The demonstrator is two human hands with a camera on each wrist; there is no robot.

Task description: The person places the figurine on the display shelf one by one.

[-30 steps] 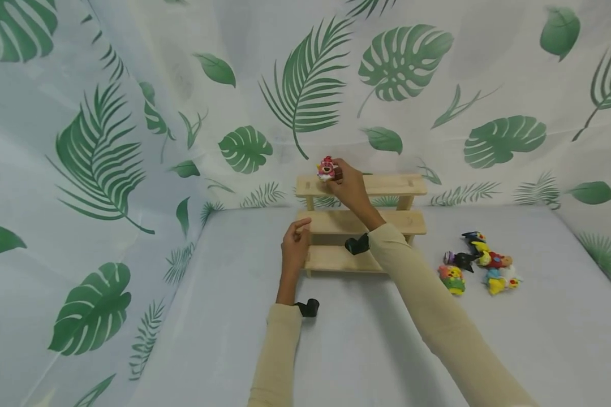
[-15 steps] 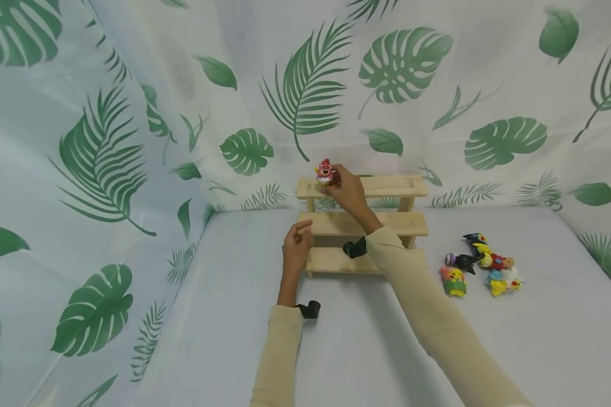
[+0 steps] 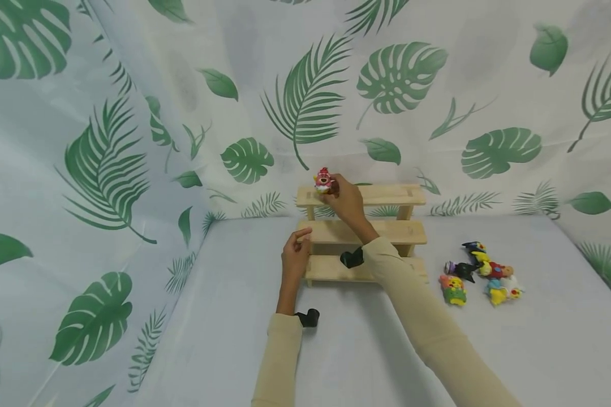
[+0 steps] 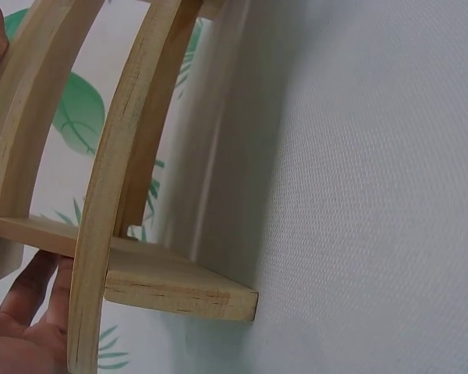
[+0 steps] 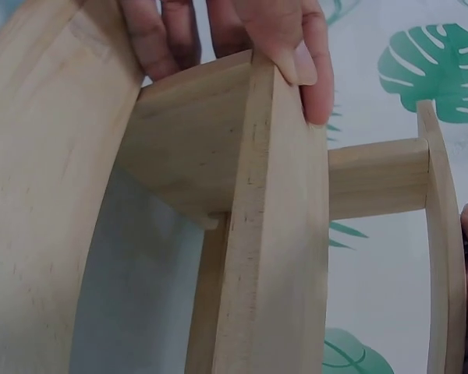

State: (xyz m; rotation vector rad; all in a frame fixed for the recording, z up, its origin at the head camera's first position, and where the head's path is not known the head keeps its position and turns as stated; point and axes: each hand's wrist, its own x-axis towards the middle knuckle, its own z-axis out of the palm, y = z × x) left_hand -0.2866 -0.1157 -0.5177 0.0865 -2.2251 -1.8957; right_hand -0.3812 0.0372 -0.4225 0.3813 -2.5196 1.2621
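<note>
At the left end of the top shelf, my right hand (image 3: 348,202) pinches a small pink bear figurine (image 3: 323,181) with a red top and white lower part. It is upright; whether its base touches the board, I cannot tell. The three-tier wooden display stand (image 3: 387,230) is pale, unpainted wood. My left hand (image 3: 295,257) grips the left end of its middle shelf. In the right wrist view, the left thumb and fingers lie about the board end (image 5: 296,195). In the left wrist view, left-hand fingers (image 4: 39,304) touch the stand's side.
Several colourful toy figurines (image 3: 453,289) lie in a group on the white surface (image 3: 224,316), right of the stand. Leaf-printed cloth (image 3: 305,102) forms the back and side walls, close behind the top shelf. A black wrist camera (image 3: 309,317) sits on each wrist.
The right hand has brought the bear figurine slightly left and down, closer to the top shelf. My left hand keeps its place on the stand. The head view has tilted up a little.
</note>
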